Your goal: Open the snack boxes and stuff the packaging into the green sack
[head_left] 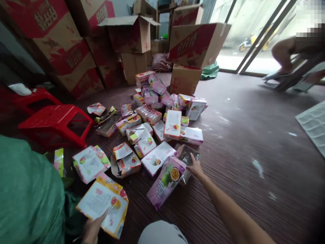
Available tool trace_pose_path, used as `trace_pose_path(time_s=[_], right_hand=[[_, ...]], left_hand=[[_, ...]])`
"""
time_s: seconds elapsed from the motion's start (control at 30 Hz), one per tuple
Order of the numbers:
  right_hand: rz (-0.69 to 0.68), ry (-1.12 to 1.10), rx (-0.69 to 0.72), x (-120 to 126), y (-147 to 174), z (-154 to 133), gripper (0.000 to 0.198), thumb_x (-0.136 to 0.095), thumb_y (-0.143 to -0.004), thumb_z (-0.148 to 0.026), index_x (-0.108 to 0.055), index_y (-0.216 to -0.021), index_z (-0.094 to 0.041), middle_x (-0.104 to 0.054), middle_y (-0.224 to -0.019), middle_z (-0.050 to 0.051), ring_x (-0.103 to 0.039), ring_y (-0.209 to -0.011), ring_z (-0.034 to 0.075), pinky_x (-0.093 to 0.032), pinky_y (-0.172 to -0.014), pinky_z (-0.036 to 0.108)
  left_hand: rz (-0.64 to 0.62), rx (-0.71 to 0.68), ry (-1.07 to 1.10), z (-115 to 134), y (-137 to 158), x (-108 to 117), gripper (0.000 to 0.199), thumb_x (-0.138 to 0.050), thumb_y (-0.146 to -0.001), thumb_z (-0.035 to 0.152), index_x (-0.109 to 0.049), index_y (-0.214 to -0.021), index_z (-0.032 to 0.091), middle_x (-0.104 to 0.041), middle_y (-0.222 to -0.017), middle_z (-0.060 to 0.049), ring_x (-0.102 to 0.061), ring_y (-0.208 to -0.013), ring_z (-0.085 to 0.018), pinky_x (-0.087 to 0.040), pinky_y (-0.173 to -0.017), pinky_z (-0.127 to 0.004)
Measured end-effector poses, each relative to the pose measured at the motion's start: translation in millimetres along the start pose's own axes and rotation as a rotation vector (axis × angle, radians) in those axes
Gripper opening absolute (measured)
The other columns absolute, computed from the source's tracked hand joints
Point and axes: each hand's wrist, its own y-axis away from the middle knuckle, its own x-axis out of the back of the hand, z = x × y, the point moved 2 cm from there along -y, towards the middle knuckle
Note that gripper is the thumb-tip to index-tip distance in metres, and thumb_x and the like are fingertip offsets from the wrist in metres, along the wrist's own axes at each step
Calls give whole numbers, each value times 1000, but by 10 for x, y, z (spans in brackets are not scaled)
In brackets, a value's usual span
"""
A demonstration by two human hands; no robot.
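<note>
Grasping pink carton (166,182) with right hand (195,168), left hand (92,228) fingers holding flat carton (104,203), red stool (57,122) nearby

My right hand (195,168) grips a pink carton's (166,181) open flap; my left hand (91,228) pins a flattened carton (104,203) to the floor
</note>
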Motion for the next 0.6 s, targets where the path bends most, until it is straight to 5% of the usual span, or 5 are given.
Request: trace_pose_path(time_s=[0.13, 0.27, 0.33, 0.43, 0.6], right_hand=[[-29, -130, 161, -293, 137, -347, 97, -60, -83, -27, -8, -165, -19, -33, -159, 23, -49, -140, 33, -48, -107, 44], [-11, -295, 99, -394, 253, -500, 120, -66, -79, -37, 19, -161, -15, -52, -148, 21, -58, -129, 34, -46, -107, 44], [-4, -320, -71, -482, 307, -517, 116, -72, -75, -45, -7, -163, -10, -67, -125, 20, -65, -117, 36, -51, -98, 42], [15, -277, -246, -548, 352, -522, 61, -73, -71, -40, -67, -124, -10, -74, -93, 17, -70, -90, 34, -52, -74, 36], [248, -254, -246, 83, 203, -257, 34, -58, -76, -25, -72, -101, -8, -71, -85, 16, -64, -75, 26, -38, -60, 30]], left_hand=[[-111, 259, 128, -59, 4, 122, 21, -72, -71, 43, -60, -79, 28, -76, -78, -5, -74, -104, -29, -61, -81, -34], [-107, 256, 213, 117, 140, 32, 25, -72, -78, 48, -70, -89, 25, -78, -94, -9, -73, -107, -31, -62, -78, -35], [-39, 203, 352, 237, 201, -123, 34, -79, -73, 39, -72, -102, 21, -77, -101, -12, -73, -105, -34, -63, -81, -39], [48, 179, 453, 348, 219, -332, 52, -81, -70, 18, -68, -120, 12, -74, -113, -18, -70, -111, -36, -63, -88, -42], [95, 145, 473, 340, 227, -243, 54, -72, -72, 3, -59, -124, -2, -57, -139, -32, -59, -128, -41, -55, -103, -49]])
